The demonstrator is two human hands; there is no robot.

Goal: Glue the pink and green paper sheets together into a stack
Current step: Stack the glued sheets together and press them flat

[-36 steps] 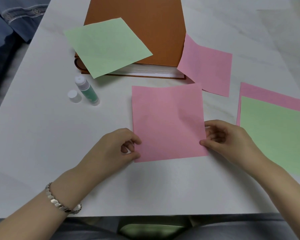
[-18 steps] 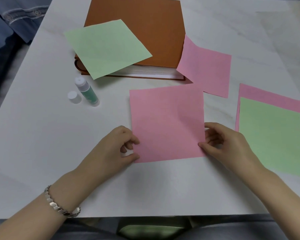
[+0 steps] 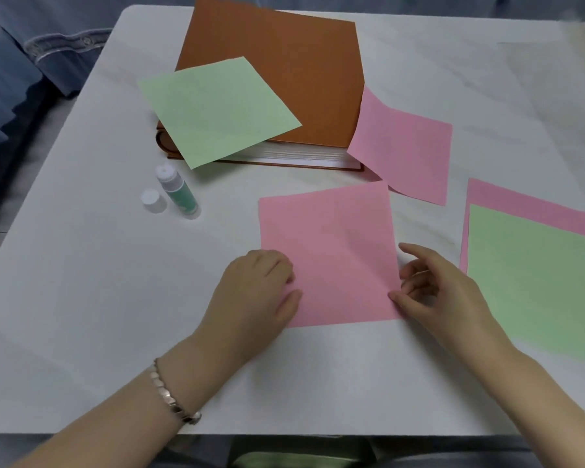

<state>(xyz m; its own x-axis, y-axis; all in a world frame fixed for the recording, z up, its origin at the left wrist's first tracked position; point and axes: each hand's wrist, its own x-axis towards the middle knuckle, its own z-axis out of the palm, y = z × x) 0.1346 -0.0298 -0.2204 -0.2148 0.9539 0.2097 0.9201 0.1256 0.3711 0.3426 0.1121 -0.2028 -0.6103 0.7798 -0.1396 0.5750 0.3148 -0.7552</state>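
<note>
Sheet in work: centre pink sheet point(image 3: 328, 251) lies flat on the counter point(image 3: 81, 298), in front of the person
Left hand point(image 3: 257, 292): fingers curled at the sheet's left edge, thumb on top; it appears to pinch this edge
Right hand point(image 3: 429, 285): loosely open, only the thumb touches the lower right corner
Glue: glue stick point(image 3: 178, 192) stands uncapped to the left, cap point(image 3: 151, 199) just beside it
Next layer: green sheet point(image 3: 217, 109) rests on the brown book point(image 3: 284, 72)
Advice: I think the sheet should be pressed flat first (a soft crease shows in its middle); then the right hand pins the corner while the left hand, being nearer, takes the glue, so the paper does not slide
</note>
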